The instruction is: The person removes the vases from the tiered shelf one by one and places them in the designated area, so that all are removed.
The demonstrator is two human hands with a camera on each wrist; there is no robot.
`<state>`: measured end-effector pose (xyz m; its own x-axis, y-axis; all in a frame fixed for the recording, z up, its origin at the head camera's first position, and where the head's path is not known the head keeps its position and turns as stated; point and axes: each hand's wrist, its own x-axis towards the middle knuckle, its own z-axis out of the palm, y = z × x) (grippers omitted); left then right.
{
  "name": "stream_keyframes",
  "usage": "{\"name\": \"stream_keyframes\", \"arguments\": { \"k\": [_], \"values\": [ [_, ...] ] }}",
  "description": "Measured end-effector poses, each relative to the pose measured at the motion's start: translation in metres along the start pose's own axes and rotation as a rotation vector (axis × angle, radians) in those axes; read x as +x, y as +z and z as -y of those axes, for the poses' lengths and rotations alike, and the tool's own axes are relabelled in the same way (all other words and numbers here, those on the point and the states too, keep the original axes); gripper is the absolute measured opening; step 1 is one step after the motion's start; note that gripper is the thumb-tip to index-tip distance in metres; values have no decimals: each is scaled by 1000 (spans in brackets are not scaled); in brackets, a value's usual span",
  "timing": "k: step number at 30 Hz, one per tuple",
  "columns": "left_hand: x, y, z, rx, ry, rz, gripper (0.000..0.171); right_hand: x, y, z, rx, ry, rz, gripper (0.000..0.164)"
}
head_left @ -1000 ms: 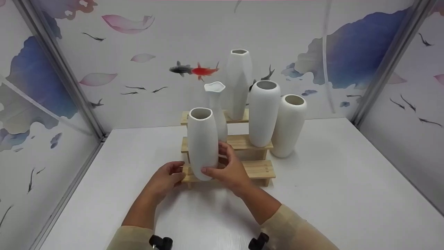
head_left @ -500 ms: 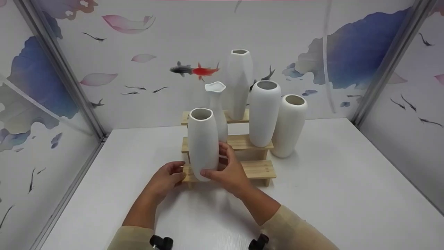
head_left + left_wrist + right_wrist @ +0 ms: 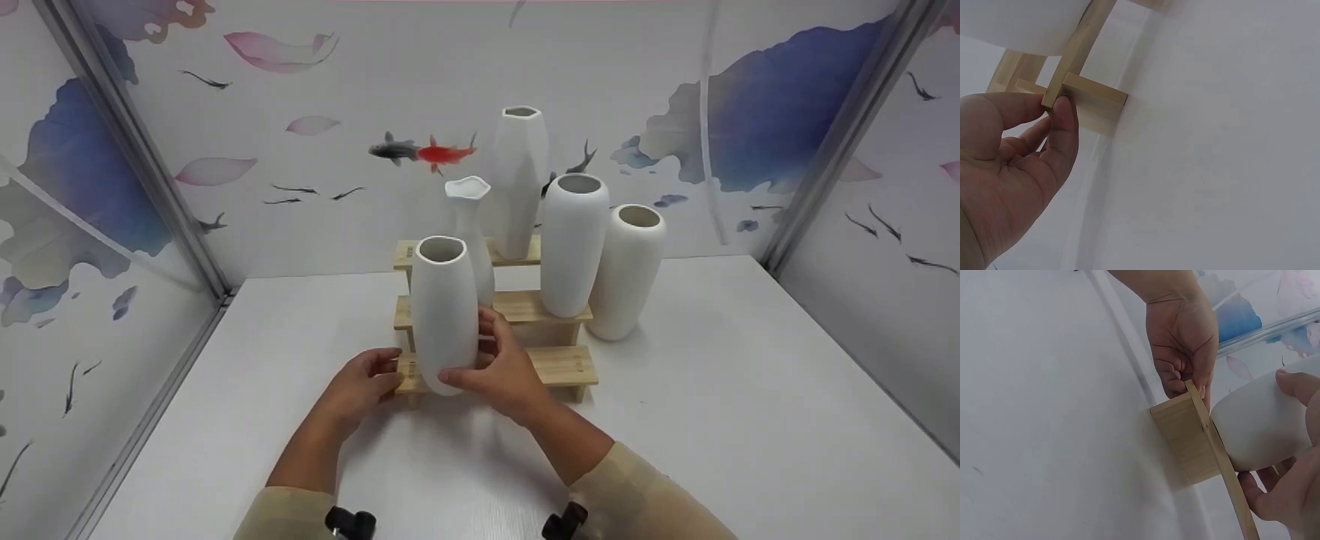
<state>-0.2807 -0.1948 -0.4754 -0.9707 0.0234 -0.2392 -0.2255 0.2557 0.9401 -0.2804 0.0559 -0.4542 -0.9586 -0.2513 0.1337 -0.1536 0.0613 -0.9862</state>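
A white vase [image 3: 444, 315], gripped low by the right hand [image 3: 504, 379], sits left of centre at the lowest tier of the wooden stand [image 3: 559, 365], whose left end the left hand [image 3: 364, 386] pinches. Step, apparently: positioning; the next move likely calls for squaring the base.
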Motion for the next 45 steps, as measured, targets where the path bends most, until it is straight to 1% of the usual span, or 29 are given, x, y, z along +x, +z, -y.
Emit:
{"name": "stream_keyframes", "arguments": {
  "k": [9,17,22,27,31,36,45],
  "values": [
    [1,2,1,-27,2,8,49,-2,-6,1,19,-2,31,103],
    [4,2,1,-37,-11,-4,47,-7,-21,2,18,17,22,106],
    [3,2,-1,-34,-10,-6,48,-12,-36,1,13,21,-1,106],
    [3,3,-1,-29,-6,-7,48,-20,-52,0,-22,31,-38,107],
    [4,3,1,-32,-7,-8,48,-26,-66,0,-42,33,-61,105],
    [6,4,2,-50,-8,-4,48,-34,-85,1,-49,33,-69,101],
    [4,4,1,-22,-2,-7,48,-50,-120,1,-74,47,-103,104]
  ]
}}
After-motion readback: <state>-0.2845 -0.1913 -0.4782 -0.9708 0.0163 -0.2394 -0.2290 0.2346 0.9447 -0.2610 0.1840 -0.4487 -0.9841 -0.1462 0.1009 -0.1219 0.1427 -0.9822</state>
